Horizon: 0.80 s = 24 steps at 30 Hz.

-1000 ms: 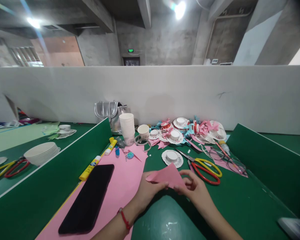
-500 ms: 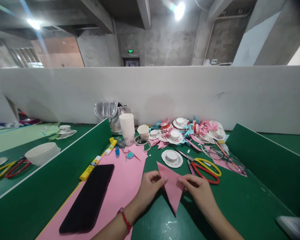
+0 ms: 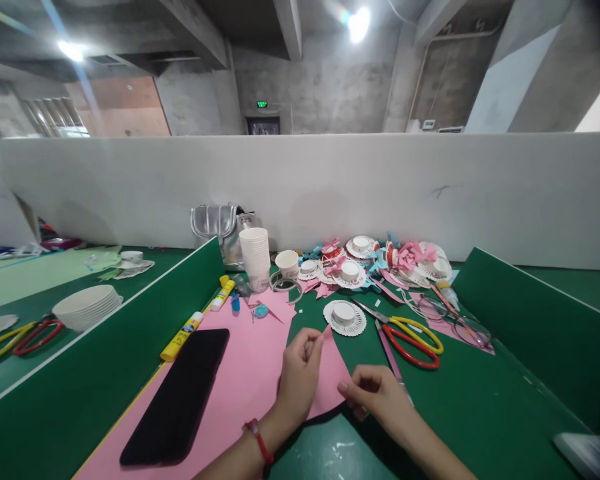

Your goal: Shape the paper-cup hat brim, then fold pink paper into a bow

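A pink paper triangle (image 3: pixel 335 377) is held just above the green table (image 3: pixel 480 407) in front of me. My left hand (image 3: pixel 300 377) pinches its upper corner between thumb and fingers. My right hand (image 3: pixel 375 397) pinches its lower right edge with curled fingers. A large pink paper sheet (image 3: pixel 240 380) lies to the left under a black phone (image 3: pixel 177 397). Red and yellow scissors (image 3: pixel 413 337) lie just beyond my right hand. A white cut paper-cup piece (image 3: pixel 345 317) sits beyond the triangle.
A stack of paper cups (image 3: pixel 255 257), a silver bag (image 3: pixel 220 227), a yellow glue stick (image 3: pixel 183 333) and a pile of pink and white craft pieces (image 3: pixel 380 263) line the back. Glasses (image 3: pixel 455 320) lie right. Green dividers (image 3: pixel 535 320) flank the bay. Plates (image 3: pixel 85 307) sit in the left bay.
The pink triangle has been turned in my hands, its point swinging from downward to upward. My left hand rose to the top corner and my right hand dropped to the lower edge.
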Motion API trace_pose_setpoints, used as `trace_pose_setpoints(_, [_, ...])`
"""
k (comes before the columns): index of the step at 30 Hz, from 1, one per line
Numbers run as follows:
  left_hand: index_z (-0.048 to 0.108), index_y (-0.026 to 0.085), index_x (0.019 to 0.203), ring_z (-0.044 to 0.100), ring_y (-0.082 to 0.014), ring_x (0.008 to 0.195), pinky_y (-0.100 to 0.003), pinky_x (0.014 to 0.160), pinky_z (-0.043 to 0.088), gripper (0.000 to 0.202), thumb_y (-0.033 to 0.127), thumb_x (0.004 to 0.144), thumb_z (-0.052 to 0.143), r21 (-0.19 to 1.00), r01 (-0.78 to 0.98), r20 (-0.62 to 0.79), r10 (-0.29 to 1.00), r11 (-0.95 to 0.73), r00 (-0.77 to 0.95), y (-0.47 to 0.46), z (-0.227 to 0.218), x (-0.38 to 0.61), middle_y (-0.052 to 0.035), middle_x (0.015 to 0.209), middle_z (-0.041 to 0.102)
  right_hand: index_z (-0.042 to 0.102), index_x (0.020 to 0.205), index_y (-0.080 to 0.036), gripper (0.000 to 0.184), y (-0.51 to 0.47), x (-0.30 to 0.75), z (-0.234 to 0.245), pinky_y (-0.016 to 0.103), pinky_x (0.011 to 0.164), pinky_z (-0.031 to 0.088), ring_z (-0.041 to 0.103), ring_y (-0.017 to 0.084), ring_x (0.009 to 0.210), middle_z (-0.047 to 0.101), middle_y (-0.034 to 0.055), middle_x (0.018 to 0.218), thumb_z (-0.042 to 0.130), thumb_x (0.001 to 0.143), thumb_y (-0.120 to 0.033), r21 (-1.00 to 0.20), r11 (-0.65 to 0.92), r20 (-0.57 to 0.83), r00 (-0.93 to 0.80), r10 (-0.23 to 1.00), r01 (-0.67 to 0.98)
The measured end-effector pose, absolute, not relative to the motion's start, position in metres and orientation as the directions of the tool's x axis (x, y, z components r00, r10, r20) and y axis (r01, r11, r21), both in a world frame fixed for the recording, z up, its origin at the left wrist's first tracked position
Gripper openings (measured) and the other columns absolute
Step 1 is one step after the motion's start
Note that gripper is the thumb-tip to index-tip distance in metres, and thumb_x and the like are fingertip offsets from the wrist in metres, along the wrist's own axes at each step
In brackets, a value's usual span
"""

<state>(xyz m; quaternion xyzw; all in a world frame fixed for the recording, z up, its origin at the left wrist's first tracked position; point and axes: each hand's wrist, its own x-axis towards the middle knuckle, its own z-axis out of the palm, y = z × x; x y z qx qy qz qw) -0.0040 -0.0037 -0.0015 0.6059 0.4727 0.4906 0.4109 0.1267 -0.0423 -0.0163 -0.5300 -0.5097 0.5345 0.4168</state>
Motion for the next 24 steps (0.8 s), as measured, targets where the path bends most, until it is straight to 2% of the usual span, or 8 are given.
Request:
trace_pose_setpoints(3, [0.051, 0.016, 0.077, 0.027, -0.0077, 0.046, -0.020, 0.042, 0.020, 0.017, 0.032, 0.079, 0.046, 0.972, 0.146, 0.171, 0.980, -0.185, 0.100, -0.0026, -0.0029, -0.0046, 0.0062, 0.053, 0.035, 0.042, 0.048, -0.017, 0.035, -0.0432, 0.1272, -0.0184, 0.018, 0.038, 0.031, 0.040, 0.006, 0.036, 0.045, -0.0059, 0.040, 0.061, 0.063, -0.042, -0.986, -0.140, -0.153, -0.143, 0.978, 0.092])
trace_pose_setpoints(8, [0.046, 0.018, 0.081, 0.019, -0.0076, 0.040, -0.020, 0.038, 0.014, 0.022, 0.039, 0.081, 0.040, 0.978, 0.179, 0.093, 0.992, -0.108, 0.090, -0.0031, -0.0029, -0.0063, 0.0095, 0.046, 0.019, 0.040, 0.047, -0.017, 0.035, -0.0444, 0.1274, -0.0186, 0.017, 0.038, 0.030, 0.040, 0.005, 0.038, 0.043, -0.0068, 0.040, 0.062, 0.062, -0.040, -0.984, -0.155, -0.169, -0.184, 0.968, 0.090])
trace_pose_setpoints(10, [0.042, 0.018, 0.088, 0.023, -0.0080, 0.042, -0.018, 0.039, 0.020, 0.022, 0.038, 0.082, 0.037, 0.988, 0.120, 0.087, 0.991, -0.099, 0.104, -0.0048, -0.0024, -0.0062, 0.0095, 0.048, 0.021, 0.040, 0.046, -0.017, 0.036, -0.0436, 0.1279, -0.0181, 0.018, 0.038, 0.030, 0.039, 0.006, 0.037, 0.043, -0.0068, 0.039, 0.062, 0.061, -0.041, -0.984, -0.162, -0.173, -0.179, 0.968, 0.075])
trace_pose_setpoints(13, [0.040, 0.018, 0.096, 0.034, -0.0087, 0.048, -0.019, 0.047, 0.030, 0.023, 0.035, 0.081, 0.038, 0.995, 0.046, 0.081, 0.980, -0.091, 0.183, -0.0054, -0.0032, -0.0061, 0.0074, 0.055, 0.035, 0.041, 0.046, -0.017, 0.036, -0.0416, 0.1303, -0.0156, 0.019, 0.038, 0.029, 0.038, 0.006, 0.035, 0.043, -0.0064, 0.038, 0.061, 0.060, -0.043, -0.990, -0.139, -0.142, -0.084, 0.986, 0.035])
trace_pose_setpoints(16, [0.050, 0.016, 0.077, 0.041, -0.0108, 0.057, -0.021, 0.054, 0.033, 0.016, 0.031, 0.076, 0.046, 0.986, 0.092, 0.112, 0.967, -0.136, 0.229, -0.0021, -0.0051, -0.0068, 0.0028, 0.063, 0.045, 0.041, 0.044, -0.017, 0.037, -0.0400, 0.1340, -0.0119, 0.020, 0.038, 0.029, 0.037, 0.006, 0.035, 0.043, -0.0056, 0.038, 0.062, 0.061, -0.042, -0.995, -0.103, -0.103, 0.028, 0.994, 0.011])
trace_pose_setpoints(18, [0.054, 0.015, 0.066, 0.041, -0.0120, 0.059, -0.022, 0.055, 0.032, 0.018, 0.029, 0.074, 0.048, 0.979, 0.129, 0.127, 0.966, -0.158, 0.226, 0.0000, -0.0056, -0.0074, 0.0016, 0.061, 0.048, 0.042, 0.043, -0.017, 0.037, -0.0394, 0.1352, -0.0108, 0.020, 0.038, 0.029, 0.038, 0.007, 0.035, 0.044, -0.0051, 0.037, 0.062, 0.060, -0.042, -0.994, -0.110, -0.110, 0.027, 0.994, 0.009])
trace_pose_setpoints(22, [0.061, 0.013, 0.065, 0.043, -0.0120, 0.060, -0.022, 0.057, 0.033, 0.017, 0.025, 0.072, 0.051, 0.989, 0.098, 0.073, 0.937, -0.112, 0.342, -0.0029, -0.0035, -0.0069, -0.0003, 0.061, 0.053, 0.059, 0.055, -0.014, 0.028, -0.0390, 0.1333, -0.0130, 0.021, 0.042, 0.034, 0.046, 0.011, 0.043, 0.054, -0.0018, 0.045, 0.065, 0.056, -0.040, -0.995, -0.086, -0.089, 0.083, 0.993, -0.047])
trace_pose_setpoints(24, [0.063, 0.012, 0.068, 0.037, -0.0089, 0.051, -0.021, 0.051, 0.030, 0.016, 0.025, 0.071, 0.053, 0.993, 0.106, 0.005, 0.908, -0.054, 0.419, -0.0072, -0.0019, -0.0060, 0.0027, 0.052, 0.046, 0.062, 0.059, -0.014, 0.026, -0.0392, 0.1333, -0.0137, 0.022, 0.046, 0.038, 0.051, 0.014, 0.050, 0.058, 0.0001, 0.052, 0.067, 0.054, -0.039, -0.995, -0.045, -0.060, 0.177, 0.982, -0.085])
